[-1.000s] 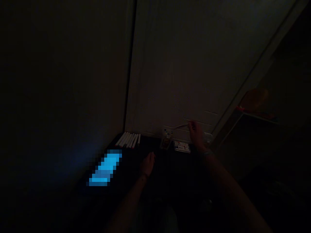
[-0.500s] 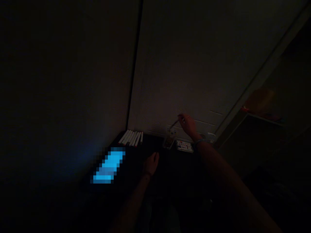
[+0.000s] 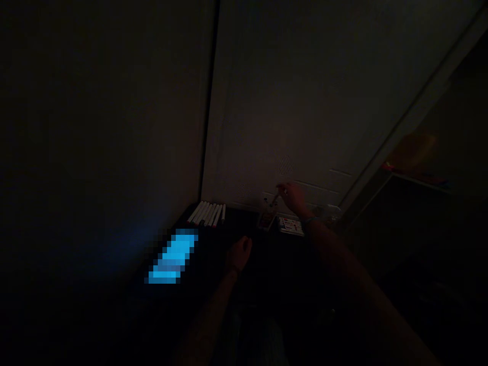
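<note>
Fingers of the right hand point(image 3: 293, 197) pinch a thin brush point(image 3: 275, 198), angled down-left over a small jar point(image 3: 266, 219).

Right hand point(image 3: 293, 197) outstretched, left hand point(image 3: 238, 255) low

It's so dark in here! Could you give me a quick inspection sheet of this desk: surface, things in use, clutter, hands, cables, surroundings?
Surface: dark desk, dimly lit.
Things in use: thin brush over a small jar; paint tray beside the jar.
Clutter: row of white markers; glowing blue screen.
Hands: right hand holds the brush; left hand rests loosely curled on the desk.
Cables: nothing seen.
Surroundings: wall corner; shelf at right.
</note>
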### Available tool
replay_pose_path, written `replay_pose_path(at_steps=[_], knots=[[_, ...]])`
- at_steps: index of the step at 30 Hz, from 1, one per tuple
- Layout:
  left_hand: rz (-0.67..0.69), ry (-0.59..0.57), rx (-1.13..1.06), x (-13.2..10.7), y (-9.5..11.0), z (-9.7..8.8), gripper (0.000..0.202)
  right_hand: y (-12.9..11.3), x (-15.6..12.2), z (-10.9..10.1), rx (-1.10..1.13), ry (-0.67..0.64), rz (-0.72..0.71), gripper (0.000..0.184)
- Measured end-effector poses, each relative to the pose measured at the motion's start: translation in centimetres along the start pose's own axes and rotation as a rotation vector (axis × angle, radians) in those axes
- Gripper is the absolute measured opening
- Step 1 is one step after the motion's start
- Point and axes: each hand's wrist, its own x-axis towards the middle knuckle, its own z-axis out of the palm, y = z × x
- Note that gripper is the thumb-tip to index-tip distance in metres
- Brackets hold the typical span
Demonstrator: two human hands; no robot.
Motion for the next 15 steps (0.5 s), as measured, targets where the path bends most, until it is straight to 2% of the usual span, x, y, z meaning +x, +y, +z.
replay_pose_path(at_steps=[5,9,13,15], knots=[[-0.006,0.000,0.033,0.0,-0.1,0.0,0.032,-0.3,-0.8,3.0,-0.032,-0.114,0.050,0.028],[-0.005,-0.006,0.037,0.1,-0.2,0.1,0.031,-0.6,-2.1,4.8,-0.081,-0.158,0.081,0.025],[0.016,-0.003,0.037,0.2,-0.5,0.2,0.033,-0.4,-3.6,6.4,-0.006,-0.083,0.125,0.031],[0.026,-0.006,0.031,0.2,-0.6,0.3,0.032,-0.1,-4.3,7.1,0.085,0.003,0.191,0.049]])
